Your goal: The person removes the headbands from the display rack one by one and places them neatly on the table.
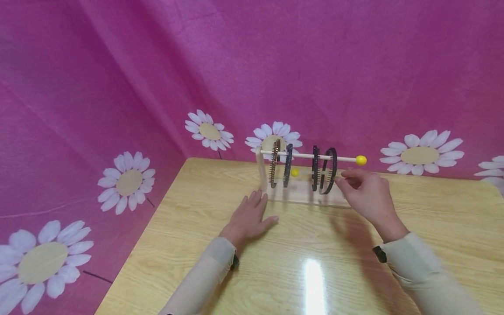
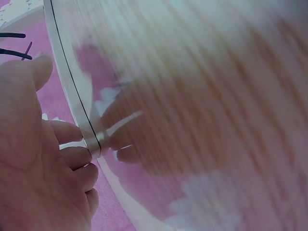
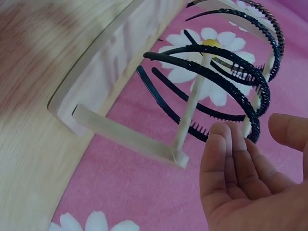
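Note:
A pale wooden stand (image 1: 303,198) with a base board, an upright at its left and rods ending in yellow balls is on the table. Several headbands hang on its upper rod: a brown toothed one (image 1: 272,168), a dark sparkly one (image 1: 288,166), a black one (image 1: 315,168) and a black one (image 1: 334,170) farthest right. My right hand (image 1: 372,197) is beside that last headband; in the right wrist view its fingers (image 3: 216,163) are at the band and the thumb stands apart. My left hand (image 1: 248,218) rests with extended fingers at the base's front left corner.
The wood-grain table (image 1: 189,245) runs up to a pink cloth (image 1: 334,78) printed with white daisies, behind and to the left. A yellow ball (image 1: 361,160) caps the upper rod's right end. A second yellow ball (image 1: 295,172) shows lower, between the headbands.

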A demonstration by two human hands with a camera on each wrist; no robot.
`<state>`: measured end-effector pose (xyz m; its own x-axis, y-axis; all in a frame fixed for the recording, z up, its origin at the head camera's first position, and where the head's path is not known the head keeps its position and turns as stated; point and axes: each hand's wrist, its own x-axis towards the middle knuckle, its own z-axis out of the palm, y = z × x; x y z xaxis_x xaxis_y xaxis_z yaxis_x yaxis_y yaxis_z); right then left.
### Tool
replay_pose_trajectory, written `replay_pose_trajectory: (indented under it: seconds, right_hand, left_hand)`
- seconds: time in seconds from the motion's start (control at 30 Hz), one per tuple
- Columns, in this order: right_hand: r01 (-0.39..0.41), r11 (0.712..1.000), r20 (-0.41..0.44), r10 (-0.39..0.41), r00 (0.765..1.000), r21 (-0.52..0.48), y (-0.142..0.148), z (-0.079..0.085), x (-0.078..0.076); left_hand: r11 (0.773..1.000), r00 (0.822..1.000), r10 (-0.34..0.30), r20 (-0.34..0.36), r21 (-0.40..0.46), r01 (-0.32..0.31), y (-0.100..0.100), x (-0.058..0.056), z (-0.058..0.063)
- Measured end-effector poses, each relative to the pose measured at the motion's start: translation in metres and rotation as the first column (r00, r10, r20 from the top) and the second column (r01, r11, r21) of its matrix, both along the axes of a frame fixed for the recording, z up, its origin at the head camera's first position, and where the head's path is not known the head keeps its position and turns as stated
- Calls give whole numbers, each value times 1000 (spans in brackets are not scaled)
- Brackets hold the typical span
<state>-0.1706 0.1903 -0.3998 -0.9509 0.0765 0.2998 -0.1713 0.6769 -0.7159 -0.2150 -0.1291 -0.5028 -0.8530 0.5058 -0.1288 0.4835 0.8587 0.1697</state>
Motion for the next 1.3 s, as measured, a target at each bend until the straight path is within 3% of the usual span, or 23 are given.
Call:
replay_pose_trajectory:
  seconds: [0.2, 0.57, 0.8, 1.3]
  right_hand:
    - [12, 999, 67, -10, 998, -32, -5, -3, -7]
    - [51, 998, 93, -47, 995, -33, -13, -7, -14]
    - [65, 997, 69, -63, 996, -33, -13, -8, -17]
    - [92, 995, -14, -93, 996, -35, -14, -8, -15]
  left_hand:
    - [1000, 1000, -3, 5, -17, 3, -1, -1, 0]
    - [1000, 1000, 12, 24, -2, -12, -3, 2, 0]
    - [1000, 1000, -8, -9, -23, 8, -2, -2, 0]
    - [999, 1000, -2, 11, -42, 3, 1, -1, 5]
